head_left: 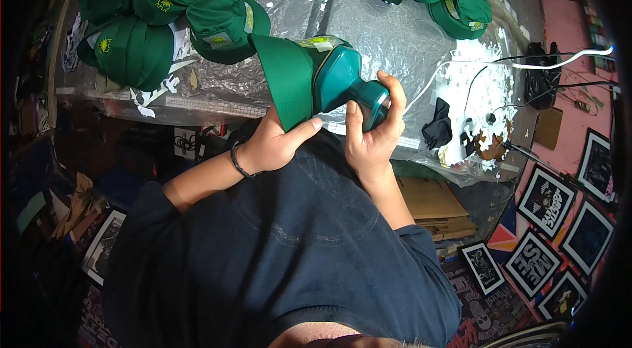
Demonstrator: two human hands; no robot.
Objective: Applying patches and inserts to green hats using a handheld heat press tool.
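A green bucket hat point(284, 78) is raised above the near edge of the table, tilted on its side. My left hand point(273, 144) grips its brim, thumb on the near side and the fingers mostly hidden behind the fabric. My right hand point(378, 140) is closed around the handle of a teal mini heat press point(339, 78), whose flat face is against the hat's crown. Beside the press, a yellow print under a clear film patch point(322, 42) shows on the crown. Another green bucket hat point(227, 28) sits just left of the held one.
Clear plastic sheeting point(368, 25) covers the table. Several more green hats point(138, 52) are piled far left, with others point(463, 12) at the far right. White scraps point(471, 104), a crumpled black cloth point(438, 125) and a white cable point(559, 63) are on the right. Cardboard point(428, 200) is below.
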